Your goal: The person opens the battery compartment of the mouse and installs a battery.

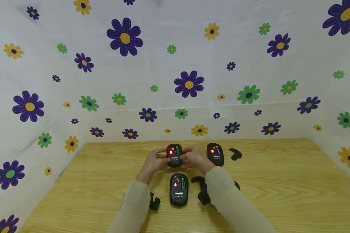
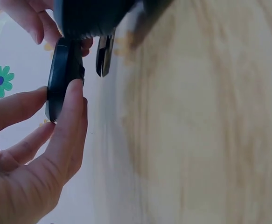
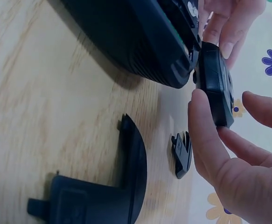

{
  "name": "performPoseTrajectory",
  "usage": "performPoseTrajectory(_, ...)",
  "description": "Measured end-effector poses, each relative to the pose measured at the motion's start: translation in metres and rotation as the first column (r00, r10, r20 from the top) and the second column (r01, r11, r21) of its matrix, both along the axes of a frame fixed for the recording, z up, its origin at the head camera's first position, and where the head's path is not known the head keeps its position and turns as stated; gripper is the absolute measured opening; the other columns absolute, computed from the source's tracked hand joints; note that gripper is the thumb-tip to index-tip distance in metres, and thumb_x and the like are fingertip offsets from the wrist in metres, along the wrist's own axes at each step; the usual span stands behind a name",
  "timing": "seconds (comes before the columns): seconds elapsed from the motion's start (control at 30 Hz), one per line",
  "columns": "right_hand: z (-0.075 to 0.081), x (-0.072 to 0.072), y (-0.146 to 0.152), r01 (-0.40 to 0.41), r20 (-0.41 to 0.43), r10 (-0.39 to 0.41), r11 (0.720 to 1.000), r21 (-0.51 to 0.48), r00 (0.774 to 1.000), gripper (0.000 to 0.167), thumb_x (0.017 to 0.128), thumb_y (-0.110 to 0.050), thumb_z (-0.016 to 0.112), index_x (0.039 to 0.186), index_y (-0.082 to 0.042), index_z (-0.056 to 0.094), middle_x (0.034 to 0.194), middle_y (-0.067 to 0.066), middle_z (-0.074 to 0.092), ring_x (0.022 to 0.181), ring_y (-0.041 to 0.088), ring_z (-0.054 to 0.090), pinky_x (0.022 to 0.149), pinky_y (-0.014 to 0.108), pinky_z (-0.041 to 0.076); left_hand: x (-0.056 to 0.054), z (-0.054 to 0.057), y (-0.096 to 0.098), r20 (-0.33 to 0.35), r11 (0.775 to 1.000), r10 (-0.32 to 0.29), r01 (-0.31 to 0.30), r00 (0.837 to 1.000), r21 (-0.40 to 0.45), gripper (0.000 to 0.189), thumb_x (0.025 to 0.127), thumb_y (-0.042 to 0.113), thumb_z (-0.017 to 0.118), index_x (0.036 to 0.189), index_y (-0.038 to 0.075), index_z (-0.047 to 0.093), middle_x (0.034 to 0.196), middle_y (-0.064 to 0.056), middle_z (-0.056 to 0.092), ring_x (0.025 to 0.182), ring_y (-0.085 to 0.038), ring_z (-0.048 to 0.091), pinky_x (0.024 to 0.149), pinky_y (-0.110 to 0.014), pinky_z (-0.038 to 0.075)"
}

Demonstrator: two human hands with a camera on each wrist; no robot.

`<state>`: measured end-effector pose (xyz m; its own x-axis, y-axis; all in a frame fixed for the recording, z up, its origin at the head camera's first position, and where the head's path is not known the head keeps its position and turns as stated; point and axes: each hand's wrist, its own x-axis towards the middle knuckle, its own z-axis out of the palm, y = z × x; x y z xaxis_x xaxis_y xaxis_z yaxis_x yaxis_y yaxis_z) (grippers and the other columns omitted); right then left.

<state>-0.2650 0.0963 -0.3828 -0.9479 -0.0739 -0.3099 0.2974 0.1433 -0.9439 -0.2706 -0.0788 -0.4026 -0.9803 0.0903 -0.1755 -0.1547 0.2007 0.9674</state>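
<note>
Between my two hands, a black computer mouse (image 1: 174, 159) stands bottom-side out, its battery bay uncovered, a green battery inside and a red light glowing. My left hand (image 1: 154, 162) grips its left side between thumb and fingers. On the opposite side, my right hand (image 1: 196, 159) holds the edge with its thumb and fingertips; one finger stands apart from the case in the right wrist view. Nearer to me, a second upturned mouse (image 1: 179, 191) lies with green batteries showing and its red light lit. A black battery cover (image 3: 131, 172) rests beside my right forearm.
A third upturned mouse (image 1: 215, 154), with a dark blue battery and a red light, lies at the back right. Next to it is another battery cover (image 1: 236, 154). Flowered white sheeting (image 1: 151, 71) walls the wooden table (image 1: 274, 181) at the back and sides.
</note>
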Motion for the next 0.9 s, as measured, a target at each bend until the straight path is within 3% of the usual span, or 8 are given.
performPoseTrajectory(0.23, -0.001, -0.002, -0.002, -0.014, 0.038, 0.014, 1.0, 0.016, 0.999, 0.039, 0.097, 0.005, 0.06, 0.134, 0.014, 0.052, 0.129, 0.031, 0.058, 0.105, 0.036, 0.067, 0.09, 0.043, 0.06, -0.003, -0.004, 0.0, 0.045, 0.999, -0.015, 0.016, 0.999, -0.036, 0.053, 0.093, -0.01, 0.064, 0.144, -0.005, 0.05, 0.128, -0.032, 0.059, 0.086, -0.026, 0.068, 0.075, -0.036, 0.064)
performPoseTrajectory(0.47, -0.002, -0.001, -0.001, -0.026, 0.019, 0.025, 0.999, 0.041, 1.0, 0.035, 0.098, 0.002, 0.06, 0.13, 0.016, 0.055, 0.126, 0.03, 0.06, 0.106, 0.037, 0.067, 0.093, 0.044, 0.058, -0.006, -0.005, -0.001, 0.061, 0.996, -0.031, 0.036, 0.998, -0.08, 0.048, 0.094, -0.012, 0.062, 0.141, -0.008, 0.053, 0.128, -0.029, 0.06, 0.097, -0.029, 0.066, 0.079, -0.036, 0.063)
performPoseTrajectory(0.67, 0.005, 0.001, 0.005, -0.043, -0.011, 0.043, 0.998, 0.04, 0.999, 0.035, 0.1, 0.0, 0.057, 0.132, 0.016, 0.054, 0.123, 0.029, 0.061, 0.107, 0.039, 0.065, 0.095, 0.046, 0.057, -0.007, -0.003, -0.003, 0.06, 0.988, -0.045, 0.053, 0.997, -0.144, 0.045, 0.095, -0.009, 0.061, 0.139, -0.008, 0.054, 0.125, -0.027, 0.062, 0.093, -0.028, 0.067, 0.076, -0.037, 0.064)
performPoseTrajectory(0.8, 0.014, 0.007, 0.019, -0.086, -0.056, 0.09, 0.994, 0.062, 0.994, 0.038, 0.102, -0.001, 0.056, 0.135, 0.016, 0.051, 0.13, 0.032, 0.057, 0.114, 0.044, 0.062, 0.097, 0.046, 0.056, -0.005, 0.0, -0.008, 0.007, 0.971, -0.091, 0.091, 0.996, -0.219, 0.043, 0.096, -0.005, 0.061, 0.138, -0.009, 0.054, 0.126, -0.028, 0.062, 0.099, -0.031, 0.066, 0.079, -0.04, 0.063)
performPoseTrajectory(0.9, 0.023, 0.014, 0.033, -0.108, -0.102, 0.118, 0.99, 0.095, 0.988, 0.04, 0.103, -0.003, 0.055, 0.138, 0.015, 0.049, 0.135, 0.032, 0.054, 0.117, 0.046, 0.059, 0.098, 0.047, 0.056, -0.001, 0.004, -0.015, -0.049, 0.937, -0.151, 0.127, 0.987, -0.326, 0.043, 0.098, 0.003, 0.063, 0.139, -0.008, 0.055, 0.131, -0.028, 0.06, 0.105, -0.035, 0.065, 0.082, -0.043, 0.062)
